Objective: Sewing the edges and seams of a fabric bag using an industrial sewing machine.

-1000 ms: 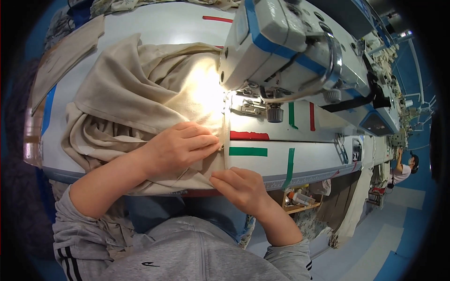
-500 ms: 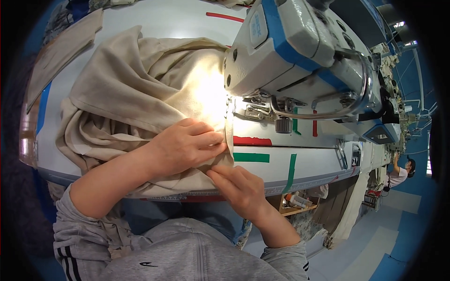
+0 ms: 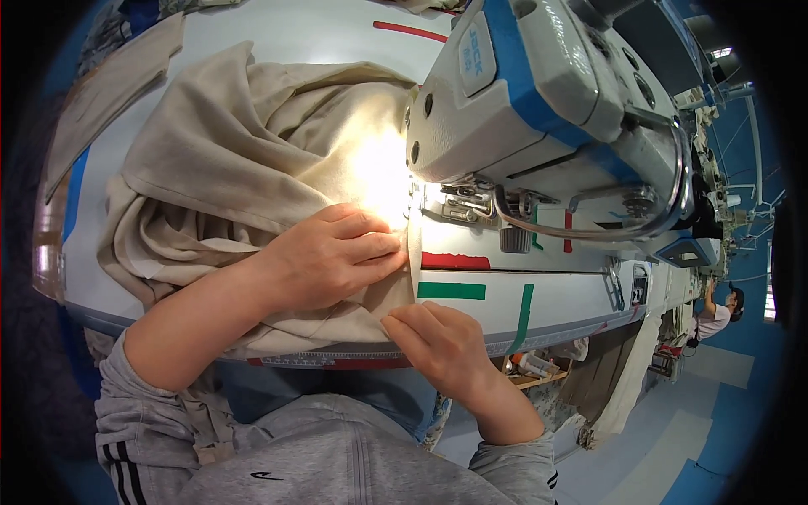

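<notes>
A bunched beige fabric lies on the white sewing table, its right edge running under the presser foot of a white and blue sewing machine. My left hand rests on the fabric just in front of the foot, fingers bent and pressed together at the edge; its thumb is hidden. Closer to the table's front, my right hand pinches the same edge between thumb and curled fingers. Bright lamp light washes out the cloth beside the needle, so the stitching there cannot be made out.
A curved metal guard and a ridged knob stick out from the machine. Red tape and green tape mark the table. A flat beige piece lies far left. Another person works at far right.
My right hand has slid slightly right and toward me along the fabric edge. My left hand stays almost in place. The machine appears a little further right in the view.
</notes>
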The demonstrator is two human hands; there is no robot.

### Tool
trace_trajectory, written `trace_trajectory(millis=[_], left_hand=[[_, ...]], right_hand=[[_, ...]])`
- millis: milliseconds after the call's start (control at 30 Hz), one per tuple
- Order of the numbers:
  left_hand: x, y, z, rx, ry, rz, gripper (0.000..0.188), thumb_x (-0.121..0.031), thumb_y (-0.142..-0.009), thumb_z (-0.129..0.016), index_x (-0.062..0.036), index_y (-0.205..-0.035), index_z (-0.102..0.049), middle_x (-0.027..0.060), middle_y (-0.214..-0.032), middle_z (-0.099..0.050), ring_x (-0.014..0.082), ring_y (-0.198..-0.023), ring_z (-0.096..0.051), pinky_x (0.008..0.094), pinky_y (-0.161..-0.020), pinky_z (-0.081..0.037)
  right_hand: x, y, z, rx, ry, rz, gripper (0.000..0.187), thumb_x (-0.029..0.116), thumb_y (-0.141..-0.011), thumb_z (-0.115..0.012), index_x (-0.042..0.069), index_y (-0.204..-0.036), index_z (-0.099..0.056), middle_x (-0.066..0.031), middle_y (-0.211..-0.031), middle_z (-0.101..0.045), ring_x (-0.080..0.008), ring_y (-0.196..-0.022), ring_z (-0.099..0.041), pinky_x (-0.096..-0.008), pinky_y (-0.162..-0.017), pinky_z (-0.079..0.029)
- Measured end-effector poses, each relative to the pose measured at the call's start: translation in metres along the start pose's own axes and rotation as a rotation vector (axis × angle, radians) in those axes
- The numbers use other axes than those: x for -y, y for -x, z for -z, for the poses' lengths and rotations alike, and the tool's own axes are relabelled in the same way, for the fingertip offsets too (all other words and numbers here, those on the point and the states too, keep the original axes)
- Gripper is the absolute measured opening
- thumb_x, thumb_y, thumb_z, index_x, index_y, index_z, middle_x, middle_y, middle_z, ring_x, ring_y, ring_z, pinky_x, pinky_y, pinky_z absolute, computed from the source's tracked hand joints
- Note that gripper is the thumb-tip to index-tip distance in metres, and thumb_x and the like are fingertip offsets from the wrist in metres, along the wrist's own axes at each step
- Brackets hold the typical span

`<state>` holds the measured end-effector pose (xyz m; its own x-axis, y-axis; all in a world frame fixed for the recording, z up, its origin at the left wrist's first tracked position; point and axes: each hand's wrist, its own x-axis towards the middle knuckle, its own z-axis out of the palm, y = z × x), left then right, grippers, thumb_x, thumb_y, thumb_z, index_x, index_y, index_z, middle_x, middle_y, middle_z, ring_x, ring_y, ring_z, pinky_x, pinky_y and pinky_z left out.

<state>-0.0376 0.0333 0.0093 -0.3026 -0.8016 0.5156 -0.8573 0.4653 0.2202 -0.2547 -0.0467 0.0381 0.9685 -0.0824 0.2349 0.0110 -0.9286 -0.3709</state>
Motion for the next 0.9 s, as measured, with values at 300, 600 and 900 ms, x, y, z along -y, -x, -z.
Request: trace_trajectory(millis=[300, 600, 900], left_hand=[[0.016, -0.005, -0.004, -0.032, -0.03, -0.029, 0.033, -0.014, -0.075, -0.064, -0.0071, -0.107, -0.068, 0.0002, -0.108, -0.061, 0.0155, -0.105, -0.059, 0.0325, -0.093, -0.047], [0.021, -0.007, -0.004, -0.053, -0.016, 0.005, 0.033, -0.014, -0.074, -0.066, -0.0075, -0.106, -0.069, -0.0001, -0.106, -0.063, 0.0155, -0.104, -0.059, 0.0345, -0.096, -0.046], [0.03, -0.007, -0.004, -0.025, 0.05, 0.065, 0.028, -0.012, -0.077, -0.066, -0.0071, -0.105, -0.069, 0.0029, -0.113, -0.066, 0.0219, -0.104, -0.06, 0.0395, -0.098, -0.046]], right_hand=[[-0.013, -0.014, 0.001, -0.003, 0.033, -0.011, 0.018, 0.008, -0.069, -0.064, 0.006, -0.085, -0.057, -0.0043, -0.08, -0.046, -0.0179, -0.069, -0.055, -0.0321, -0.057, -0.048], [-0.016, -0.021, 0.006, 0.146, 0.024, -0.081, 0.027, 0.008, -0.068, -0.065, 0.005, -0.096, -0.063, -0.0053, -0.09, -0.058, -0.0206, -0.075, -0.064, -0.0323, -0.063, -0.053], [-0.023, -0.032, 0.008, 0.122, 0.028, -0.075, 0.026, 0.008, -0.073, -0.064, 0.006, -0.099, -0.063, -0.0047, -0.091, -0.059, -0.0207, -0.076, -0.064, -0.0321, -0.064, -0.053]])
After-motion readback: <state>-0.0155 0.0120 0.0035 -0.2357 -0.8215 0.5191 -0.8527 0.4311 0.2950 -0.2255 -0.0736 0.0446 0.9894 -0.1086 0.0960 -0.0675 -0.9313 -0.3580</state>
